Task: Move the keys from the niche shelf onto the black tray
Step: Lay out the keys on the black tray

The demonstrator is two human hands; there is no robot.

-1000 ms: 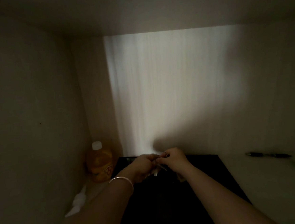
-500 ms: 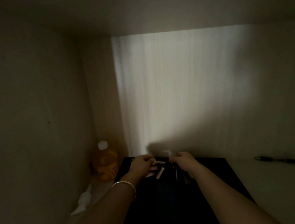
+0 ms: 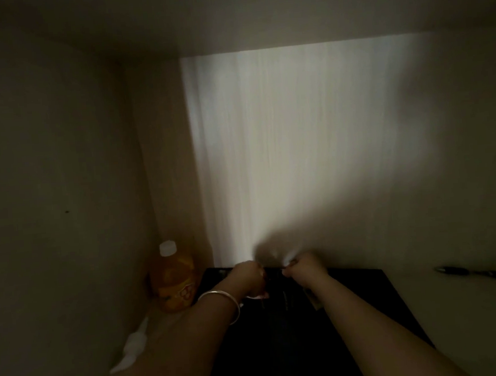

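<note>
The keys (image 3: 286, 299) show only as thin dark strands and a pale tag hanging between both hands above the far end of the black tray (image 3: 374, 299); detail is lost in the dim light. Left hand (image 3: 248, 279), bracelet (image 3: 221, 304) at the wrist, and right hand (image 3: 305, 269) are fisted side by side, each grip pinched on the keys' upper part. An orange bottle (image 3: 175, 279) stands left of the tray.

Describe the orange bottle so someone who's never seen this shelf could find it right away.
Start at the black tray lying on the niche shelf, then look past its far left corner into the back left corner of the niche. The orange bottle stands upright there, the only brightly coloured thing, with a white cap.
</note>
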